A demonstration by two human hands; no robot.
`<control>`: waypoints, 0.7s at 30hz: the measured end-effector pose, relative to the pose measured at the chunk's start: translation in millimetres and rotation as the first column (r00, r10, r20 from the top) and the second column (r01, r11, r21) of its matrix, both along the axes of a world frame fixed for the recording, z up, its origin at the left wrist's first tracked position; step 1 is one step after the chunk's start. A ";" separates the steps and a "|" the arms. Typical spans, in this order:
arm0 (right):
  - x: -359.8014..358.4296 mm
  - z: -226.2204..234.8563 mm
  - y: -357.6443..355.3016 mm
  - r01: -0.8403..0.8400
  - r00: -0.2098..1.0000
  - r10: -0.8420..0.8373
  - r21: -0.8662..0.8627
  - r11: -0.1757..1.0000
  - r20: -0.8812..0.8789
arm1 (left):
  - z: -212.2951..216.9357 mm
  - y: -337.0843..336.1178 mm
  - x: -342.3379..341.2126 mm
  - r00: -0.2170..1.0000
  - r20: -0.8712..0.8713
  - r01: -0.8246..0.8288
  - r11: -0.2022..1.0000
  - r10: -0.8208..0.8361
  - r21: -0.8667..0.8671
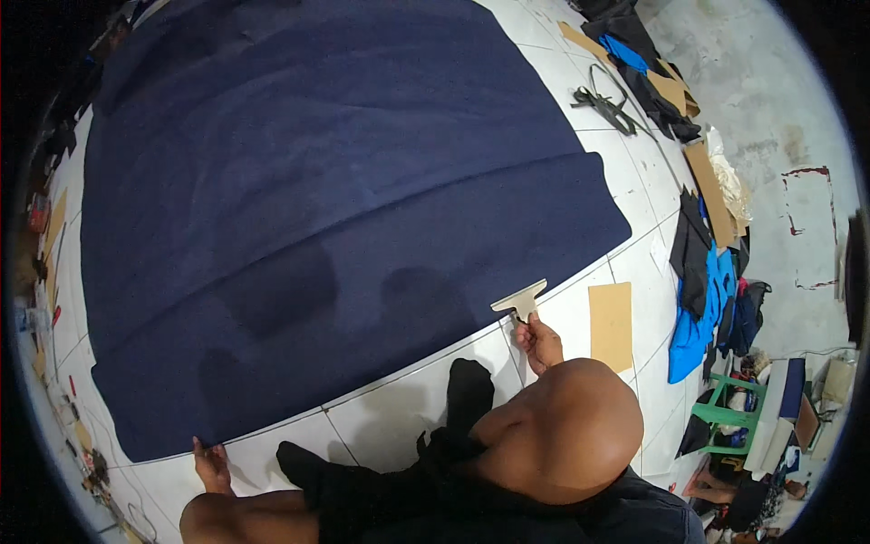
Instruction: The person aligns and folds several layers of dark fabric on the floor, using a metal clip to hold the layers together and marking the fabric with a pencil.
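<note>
A large dark navy sheet of fabric (362, 181) lies spread over the floor, with a ridge running across its near part. My right hand (542, 344) is closed around a wide-bladed scraper (520, 298) at the fabric's near right edge. The scraper's pale blade lies over that edge; most of its handle is hidden in my fingers. Down at the near left corner, my left hand (213, 470) touches the edge of the fabric with its fingers apart. My bent knee (566, 426) rises just below my right hand.
White floor tiles (390, 399) surround the fabric. A tan cardboard piece (611, 325) lies right of my right hand. Along the right wall are blue and black cloths (693, 313), dark straps (605, 109) and a green stool (730, 412). Another person's limb (711, 490) shows at lower right.
</note>
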State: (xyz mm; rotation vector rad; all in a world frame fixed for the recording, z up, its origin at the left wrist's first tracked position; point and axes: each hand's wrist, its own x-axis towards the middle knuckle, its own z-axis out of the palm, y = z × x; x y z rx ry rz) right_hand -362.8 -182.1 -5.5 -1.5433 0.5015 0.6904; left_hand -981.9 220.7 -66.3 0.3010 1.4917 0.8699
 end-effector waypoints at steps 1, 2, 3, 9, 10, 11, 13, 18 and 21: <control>4.2 -5.3 -10.4 0.003 1.000 -0.003 -0.001 1.000 0.004 | 1.0 -5.4 30.2 1.000 0.004 0.003 1.000 -0.003 -0.001; 12.0 -21.6 -27.8 0.007 1.000 -0.007 0.040 0.999 -0.009 | 6.1 -8.0 51.6 0.999 0.049 -0.024 0.999 0.023 0.022; 18.8 -34.0 -40.3 0.004 1.000 -0.001 0.086 0.996 -0.030 | 4.6 -6.8 55.7 0.995 0.087 -0.059 0.997 0.055 0.049; 60.6 -6.6 -21.6 -0.429 0.895 0.432 -0.057 0.902 0.111 | -8.3 -5.4 7.5 0.980 0.080 -0.188 0.980 0.183 0.061; 78.7 -5.8 -27.8 -0.190 0.978 0.190 -0.012 0.982 0.080 | -6.2 -9.3 39.7 0.985 0.081 -0.156 0.987 0.153 0.032; 98.3 -10.5 -29.4 0.050 0.998 -0.051 0.036 0.998 0.023 | -0.4 -9.8 52.6 0.970 0.015 -0.242 0.970 0.241 0.024; 104.2 -28.1 -29.7 0.003 1.000 -0.004 0.085 0.996 0.022 | 13.6 -11.7 57.3 0.963 -0.063 -0.261 0.964 0.264 0.043; 72.0 -21.0 -75.9 -0.270 0.928 0.253 -0.023 0.963 -0.275 | 22.3 -20.8 -3.4 0.984 -0.016 -0.166 0.955 0.175 0.244; -0.5 56.1 -33.5 -0.627 0.644 0.648 0.203 0.752 -0.407 | 60.7 -30.6 -125.7 0.988 -0.146 0.072 0.976 -0.042 0.207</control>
